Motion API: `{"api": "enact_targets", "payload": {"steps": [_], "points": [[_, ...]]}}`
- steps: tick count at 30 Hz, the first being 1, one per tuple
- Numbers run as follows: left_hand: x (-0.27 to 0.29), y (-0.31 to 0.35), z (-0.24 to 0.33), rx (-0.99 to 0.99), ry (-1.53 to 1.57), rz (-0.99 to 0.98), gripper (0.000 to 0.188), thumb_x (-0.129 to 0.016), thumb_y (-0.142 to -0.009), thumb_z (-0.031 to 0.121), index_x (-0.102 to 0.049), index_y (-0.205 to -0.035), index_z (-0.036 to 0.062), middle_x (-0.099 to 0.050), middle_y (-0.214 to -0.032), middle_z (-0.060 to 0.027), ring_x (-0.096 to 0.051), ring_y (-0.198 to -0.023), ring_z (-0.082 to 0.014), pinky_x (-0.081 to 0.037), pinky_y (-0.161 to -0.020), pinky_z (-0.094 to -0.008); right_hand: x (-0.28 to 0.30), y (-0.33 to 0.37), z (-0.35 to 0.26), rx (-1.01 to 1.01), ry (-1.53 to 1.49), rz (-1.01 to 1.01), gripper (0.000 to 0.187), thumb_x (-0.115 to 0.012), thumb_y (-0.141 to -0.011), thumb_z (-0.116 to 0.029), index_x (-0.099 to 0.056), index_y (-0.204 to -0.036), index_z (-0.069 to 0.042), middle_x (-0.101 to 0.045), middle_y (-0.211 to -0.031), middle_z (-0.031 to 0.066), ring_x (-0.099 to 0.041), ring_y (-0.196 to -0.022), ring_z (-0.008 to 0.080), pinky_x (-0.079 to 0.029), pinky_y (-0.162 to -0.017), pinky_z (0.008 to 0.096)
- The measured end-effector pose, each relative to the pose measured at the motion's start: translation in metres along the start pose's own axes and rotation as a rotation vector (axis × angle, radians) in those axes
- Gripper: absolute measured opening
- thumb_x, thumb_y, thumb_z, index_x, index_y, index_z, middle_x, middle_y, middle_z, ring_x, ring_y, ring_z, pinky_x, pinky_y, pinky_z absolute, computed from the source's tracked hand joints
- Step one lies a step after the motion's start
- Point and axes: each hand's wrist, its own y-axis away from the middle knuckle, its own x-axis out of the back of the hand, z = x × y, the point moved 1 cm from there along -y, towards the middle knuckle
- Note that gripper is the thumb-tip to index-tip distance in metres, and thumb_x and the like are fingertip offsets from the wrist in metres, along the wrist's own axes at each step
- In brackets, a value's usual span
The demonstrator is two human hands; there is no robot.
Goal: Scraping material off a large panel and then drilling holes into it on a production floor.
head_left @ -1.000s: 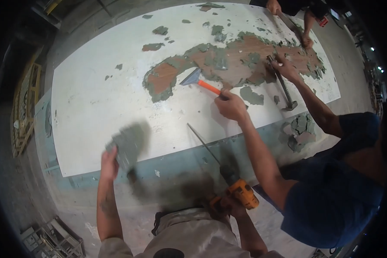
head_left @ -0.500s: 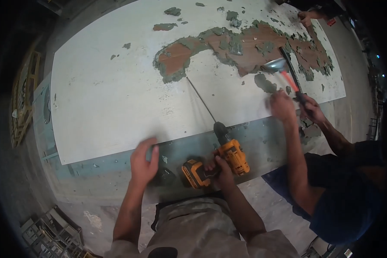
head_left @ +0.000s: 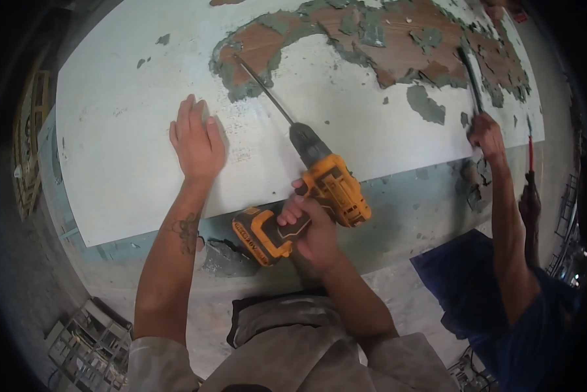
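In my right hand (head_left: pixel 310 228) is the grip of a yellow and black cordless drill (head_left: pixel 336 189) with a battery at its base. Its long thin bit (head_left: pixel 267 93) points away from me, and the tip lies over the exposed brown patch (head_left: pixel 257 49) at its left end. Crumbly grey-green material (head_left: pixel 241 91) rims that patch. My left hand (head_left: pixel 199 147) rests flat, fingers outstretched, on the white panel (head_left: pixel 130 170), left of the bit.
At the right a co-worker's hand (head_left: pixel 486 137) grips a dark-handled tool (head_left: pixel 470 75) over the panel; their other hand (head_left: pixel 530 202) has a red tool (head_left: pixel 530 147). Loose grey flakes (head_left: pixel 426 104) lie about. A bluish table (head_left: pixel 398 196) supports the panel. A yellow rack (head_left: pixel 32 144) stands far left.
My left hand has come forward onto the panel. The drill has moved forward and left, its tip now over the brown patch. The co-worker's hands have moved apart, the red tool shifting right.
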Motion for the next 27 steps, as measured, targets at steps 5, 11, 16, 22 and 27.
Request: {"api": "enact_targets", "payload": {"steps": [5, 11, 16, 22, 27], "points": [[-0.008, -0.003, -0.010, -0.014, -0.023, -0.033, 0.045, -0.051, -0.103, 0.027, -0.053, -0.142, 0.0037, -0.043, -0.158, -0.0161, -0.036, -0.149, -0.0336, -0.019, -0.122, -0.0599, 0.019, 0.020, 0.013, 0.099, 0.100, 0.048, 0.029, -0.058, -0.099, -0.014, -0.053, -0.128, -0.011, -0.043, -0.079, -0.0005, -0.046, -0.075, 0.0128, -0.043, -0.078, 0.0336], [-0.002, -0.003, 0.000, -0.079, -0.039, -0.003, 0.054, -0.059, -0.101, 0.037, -0.052, -0.147, 0.0096, -0.040, -0.159, -0.0219, -0.034, -0.149, -0.0401, -0.019, -0.118, -0.0654, 0.048, 0.080, -0.006, 0.047, 0.160, 0.139, 0.033, -0.060, -0.094, -0.017, -0.052, -0.125, -0.011, -0.042, -0.078, -0.0001, -0.045, -0.073, 0.0130, -0.043, -0.075, 0.0341], [0.002, -0.016, 0.039, -0.247, 0.024, -0.127, 0.058, -0.062, -0.100, 0.037, -0.051, -0.153, 0.0172, -0.035, -0.161, -0.0252, -0.029, -0.150, -0.0488, -0.020, -0.116, -0.0700, 0.047, 0.073, -0.012, 0.075, 0.181, 0.213, 0.033, -0.059, -0.092, -0.017, -0.051, -0.123, -0.010, -0.041, -0.077, 0.0003, -0.045, -0.072, 0.0145, -0.043, -0.075, 0.0356], [-0.026, -0.048, 0.051, -0.221, 0.194, -0.063, 0.059, -0.051, -0.103, 0.024, -0.040, -0.151, -0.0086, -0.040, -0.158, -0.0292, -0.038, -0.148, -0.0444, -0.026, -0.121, -0.0595, 0.053, 0.059, -0.018, 0.027, 0.126, 0.216, 0.033, -0.059, -0.092, -0.016, -0.051, -0.123, -0.010, -0.041, -0.077, 0.0001, -0.046, -0.072, 0.0152, -0.044, -0.077, 0.0362], [-0.025, -0.056, -0.023, 0.078, -0.040, 0.115, 0.050, -0.049, -0.102, 0.019, -0.049, -0.143, -0.0093, -0.047, -0.150, -0.0319, -0.043, -0.143, -0.0448, -0.029, -0.118, -0.0574, 0.069, 0.054, -0.017, 0.046, 0.167, 0.170, 0.032, -0.058, -0.093, -0.017, -0.053, -0.124, -0.010, -0.041, -0.077, -0.0001, -0.046, -0.073, 0.0149, -0.044, -0.078, 0.0366]]}}
